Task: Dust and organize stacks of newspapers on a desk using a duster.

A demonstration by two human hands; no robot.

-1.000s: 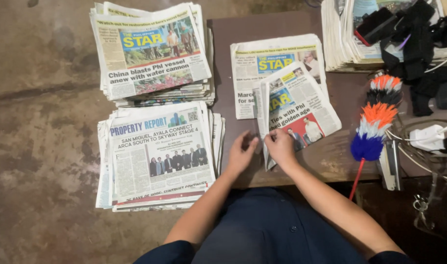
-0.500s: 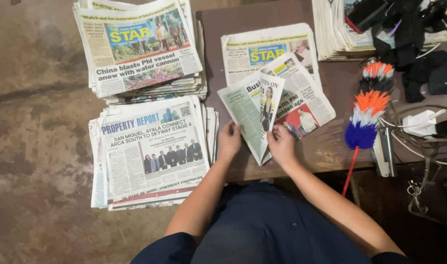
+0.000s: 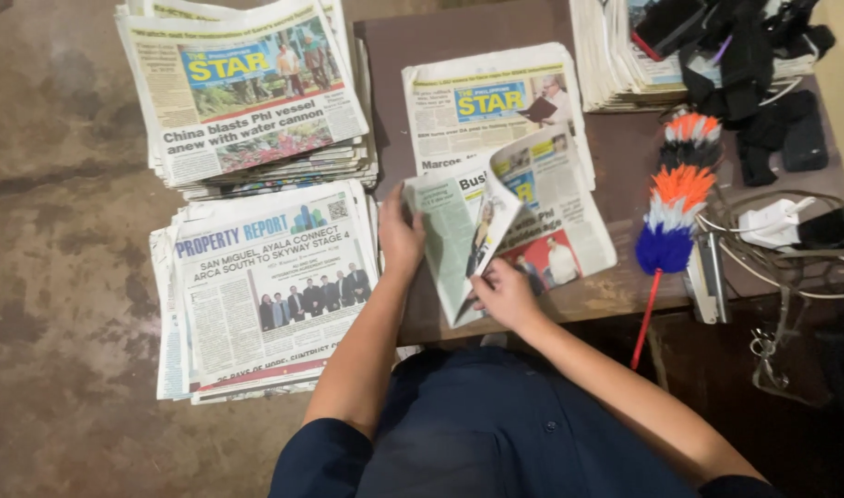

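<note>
At the near edge of the brown tabletop (image 3: 616, 295), the person's two hands work one folded newspaper section (image 3: 459, 240). The left hand (image 3: 399, 235) clamps the section's left edge, thumb on top, apparently to steady it. The right hand (image 3: 502, 293) pinches its near right corner between thumb and fingers, lifting a page so that it curls up and over, seemingly to open or turn it. The hands are apart, one on each side of the paper. The section's long axis runs from the near edge toward the far edge, slightly tilted, its top end pointing away from the person.

It rests partly on an open newspaper (image 3: 556, 235) spread just behind it, which in turn overlaps a flat folded newspaper (image 3: 491, 106) lying farther in. Right of these, a feather duster (image 3: 671, 217) with blue, white and orange plumes lies with its red handle overhanging the near edge, beside tangled cables and a white charger (image 3: 777, 221).

On the floor to the left, a near stack of newspapers (image 3: 265, 295) sits just beside the tabletop, and a second stack (image 3: 247, 92) lies beyond it. At the far right corner, another pile of papers (image 3: 616, 55) carries dark straps and gear (image 3: 745, 55).
</note>
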